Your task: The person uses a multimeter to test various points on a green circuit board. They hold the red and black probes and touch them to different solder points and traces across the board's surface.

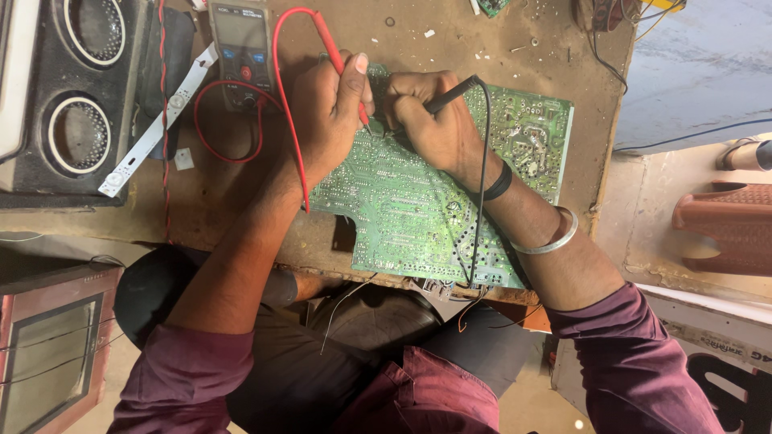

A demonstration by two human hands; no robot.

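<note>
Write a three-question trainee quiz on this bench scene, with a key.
1. True or false: the left hand holds the red probe.
2. What does the right hand hold? A) a soldering iron B) the black probe C) a screwdriver
3. Fill in: both probe tips meet the green ____ lying on the brown workbench.

Key
1. True; its red lead loops back to the multimeter at the top.
2. B.
3. Circuit board; it lies with its solder side up.
</note>
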